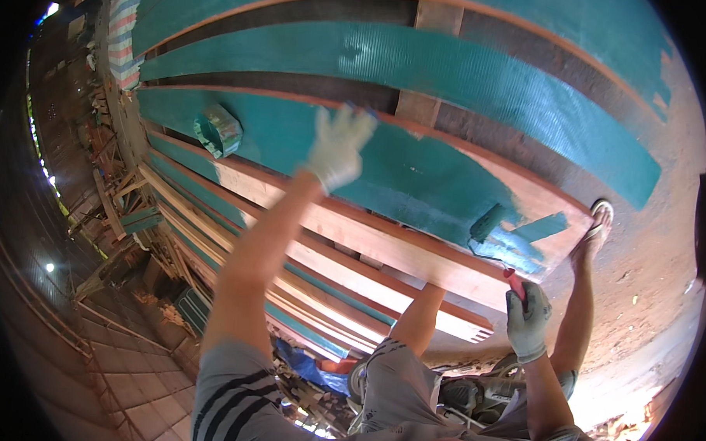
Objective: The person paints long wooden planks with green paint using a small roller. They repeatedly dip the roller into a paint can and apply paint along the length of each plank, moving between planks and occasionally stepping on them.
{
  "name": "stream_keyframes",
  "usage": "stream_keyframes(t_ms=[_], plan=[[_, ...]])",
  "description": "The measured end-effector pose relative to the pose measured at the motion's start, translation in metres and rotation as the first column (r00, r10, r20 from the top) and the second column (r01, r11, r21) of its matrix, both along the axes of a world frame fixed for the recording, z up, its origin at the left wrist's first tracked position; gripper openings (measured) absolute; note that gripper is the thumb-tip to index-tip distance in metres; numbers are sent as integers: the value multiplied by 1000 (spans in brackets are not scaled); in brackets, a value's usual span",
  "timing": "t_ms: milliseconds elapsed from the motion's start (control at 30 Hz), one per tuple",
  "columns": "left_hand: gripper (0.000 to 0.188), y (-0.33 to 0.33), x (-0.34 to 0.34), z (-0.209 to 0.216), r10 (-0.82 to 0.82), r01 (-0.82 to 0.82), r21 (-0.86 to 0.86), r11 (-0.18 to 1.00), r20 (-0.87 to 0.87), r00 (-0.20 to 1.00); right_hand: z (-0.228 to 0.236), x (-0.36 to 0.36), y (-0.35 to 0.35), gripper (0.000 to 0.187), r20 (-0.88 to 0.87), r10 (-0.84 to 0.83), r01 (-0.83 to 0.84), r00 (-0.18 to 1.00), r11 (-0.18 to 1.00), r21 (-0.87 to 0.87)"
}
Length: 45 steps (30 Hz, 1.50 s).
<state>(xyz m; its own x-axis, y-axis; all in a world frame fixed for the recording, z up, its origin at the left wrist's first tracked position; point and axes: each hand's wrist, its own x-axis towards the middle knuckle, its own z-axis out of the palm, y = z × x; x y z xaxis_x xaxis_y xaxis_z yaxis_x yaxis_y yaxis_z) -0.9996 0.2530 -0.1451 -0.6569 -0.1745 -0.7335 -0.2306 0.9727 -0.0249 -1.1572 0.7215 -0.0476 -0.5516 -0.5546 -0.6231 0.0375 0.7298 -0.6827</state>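
Observation:
My right hand (pixel 528 320), in a stained white work glove, grips the red handle of a small paint roller (pixel 489 223). The dark green roller head rests on the end of a broad wooden plank (pixel 417 172), where wet green paint meets bare pinkish wood. Over the green-coated middle of that plank my left hand (pixel 340 146), also gloved, has its fingers spread and holds nothing. Whether it touches the plank I cannot tell. Farther left on the same plank stands a paint-smeared container (pixel 218 130).
Green-painted planks (pixel 452 64) lie beyond, across wooden supports (pixel 416 108). Closer to me are bare boards (pixel 368 236) with pinkish edges. A striped sheet (pixel 125 34) hangs at the far left end. My sandaled foot (pixel 599 221) is on the dirt floor (pixel 623 292) at the right.

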Motion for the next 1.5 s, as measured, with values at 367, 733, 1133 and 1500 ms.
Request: stream_keyframes(t_ms=[367,733,1133,1500], plan=[[31,449,158,175,887,-824,377,424,10,461,-94,-7,-106,18,-392,396,-488,831,856,-170],[30,477,148,176,956,-941,177,290,-96,277,-130,-47,-95,26,-225,684,-640,694,729,244],[32,470,163,169,926,-908,244,341,-251,280,-57,-65,43,22,-381,629,-578,677,776,254],[35,487,182,163,946,-917,295,270,-258,195,-127,-11,-186,33,-463,619,-607,634,770,196]])
